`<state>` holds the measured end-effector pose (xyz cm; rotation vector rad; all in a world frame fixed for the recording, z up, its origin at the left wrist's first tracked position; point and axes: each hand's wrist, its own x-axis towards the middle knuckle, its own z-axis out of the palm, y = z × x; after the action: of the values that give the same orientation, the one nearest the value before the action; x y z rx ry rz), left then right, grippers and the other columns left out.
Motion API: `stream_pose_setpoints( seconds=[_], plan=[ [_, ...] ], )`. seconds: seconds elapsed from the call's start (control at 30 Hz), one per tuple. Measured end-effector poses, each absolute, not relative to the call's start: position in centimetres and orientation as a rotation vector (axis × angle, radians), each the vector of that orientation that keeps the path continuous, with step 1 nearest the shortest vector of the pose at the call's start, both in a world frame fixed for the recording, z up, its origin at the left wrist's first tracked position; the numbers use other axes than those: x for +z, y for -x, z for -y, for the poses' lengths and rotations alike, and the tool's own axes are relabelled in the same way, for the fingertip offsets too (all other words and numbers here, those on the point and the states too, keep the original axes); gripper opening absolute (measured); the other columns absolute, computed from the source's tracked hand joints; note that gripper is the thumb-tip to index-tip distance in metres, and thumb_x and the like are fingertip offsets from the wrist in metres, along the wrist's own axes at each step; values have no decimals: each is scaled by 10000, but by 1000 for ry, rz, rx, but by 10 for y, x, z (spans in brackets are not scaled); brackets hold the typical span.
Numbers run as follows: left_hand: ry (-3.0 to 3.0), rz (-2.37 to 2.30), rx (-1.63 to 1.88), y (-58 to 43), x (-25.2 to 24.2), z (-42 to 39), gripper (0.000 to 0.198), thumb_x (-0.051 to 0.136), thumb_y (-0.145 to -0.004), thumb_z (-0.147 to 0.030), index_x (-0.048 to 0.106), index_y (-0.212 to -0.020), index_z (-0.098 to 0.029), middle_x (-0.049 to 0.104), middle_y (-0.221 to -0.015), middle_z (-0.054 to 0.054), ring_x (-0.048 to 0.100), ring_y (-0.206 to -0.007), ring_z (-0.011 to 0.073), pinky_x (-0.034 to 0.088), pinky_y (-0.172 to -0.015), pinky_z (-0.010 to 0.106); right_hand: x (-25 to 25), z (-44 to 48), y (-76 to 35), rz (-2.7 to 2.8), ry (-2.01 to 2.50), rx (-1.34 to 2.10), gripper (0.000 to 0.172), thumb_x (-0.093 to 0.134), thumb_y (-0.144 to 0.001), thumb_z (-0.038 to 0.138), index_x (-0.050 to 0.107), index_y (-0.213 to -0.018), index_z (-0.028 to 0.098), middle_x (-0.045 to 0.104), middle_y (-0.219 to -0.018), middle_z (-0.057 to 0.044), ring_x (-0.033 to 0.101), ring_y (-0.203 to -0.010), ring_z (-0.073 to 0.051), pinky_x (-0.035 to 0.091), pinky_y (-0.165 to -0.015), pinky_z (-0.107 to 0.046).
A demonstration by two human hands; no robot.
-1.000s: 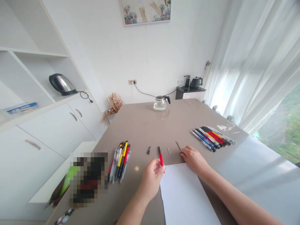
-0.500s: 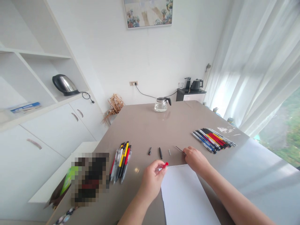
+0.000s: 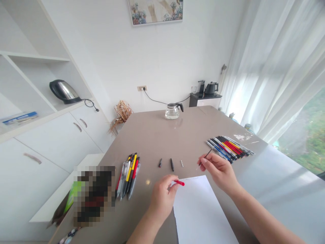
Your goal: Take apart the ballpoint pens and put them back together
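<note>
left hand fingers pinch a red pen barrel; right hand fingers pinch a thin refill

White walls, sheer curtains, taupe table, white cabinets.

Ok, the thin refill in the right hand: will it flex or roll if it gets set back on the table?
Probably both. The refill is a very thin dark rod pinched at one end by the right hand, so it looks light and likely bends under side pressure. Being round and slender, it may roll on the smooth glossy table, and could be fiddly to pinch again.
</note>
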<state>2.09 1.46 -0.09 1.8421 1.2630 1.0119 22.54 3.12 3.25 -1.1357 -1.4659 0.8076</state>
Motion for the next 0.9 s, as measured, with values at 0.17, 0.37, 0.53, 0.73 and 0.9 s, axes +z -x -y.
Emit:
stream_pose_setpoints(
  seconds=[0.17, 0.37, 0.53, 0.73, 0.9],
  plan=[
    [-1762, -1270, 957, -23, 2, -13, 179, 489, -773, -303, 610, -870, -214, 635, -887, 53, 578, -798, 185, 450, -718, 271, 46, -12, -213, 1593, 912, 789, 114, 515, -779, 232, 597, -732, 169, 631, -733, -69, 568, -669, -155, 460, -585, -273],
    [-1725, -1238, 936, -24, 5, -13, 181, 482, -777, -304, 621, -829, -201, 636, -823, 51, 573, -745, 178, 445, -683, 256, 41, -11, -203, 1709, 847, 760, 106, 523, -768, 191, 626, -740, 188, 657, -759, -64, 589, -677, -161, 474, -612, -288],
    [-1776, -1245, 963, -24, 5, -14, 162, 494, -771, -275, 626, -824, -197, 629, -800, 45, 564, -724, 170, 438, -651, 244, 37, -14, -201, 1739, 903, 755, 117, 511, -775, 199, 611, -718, 184, 647, -755, -50, 577, -659, -142, 453, -595, -259],
    [-1809, -1249, 992, -24, 8, -12, 182, 467, -787, -279, 624, -821, -196, 608, -769, 46, 552, -705, 165, 422, -620, 240, 31, -16, -201, 1700, 1030, 776, 129, 501, -786, 232, 604, -731, 177, 628, -763, -43, 557, -660, -132, 436, -599, -251],
    [-1784, -1236, 1006, -25, 9, -11, 194, 468, -787, -300, 627, -819, -195, 605, -768, 51, 548, -714, 169, 420, -623, 240, 25, -20, -200, 1695, 1047, 891, 190, 491, -790, 291, 629, -737, 171, 616, -787, -54, 552, -684, -136, 439, -606, -248]
  ],
)
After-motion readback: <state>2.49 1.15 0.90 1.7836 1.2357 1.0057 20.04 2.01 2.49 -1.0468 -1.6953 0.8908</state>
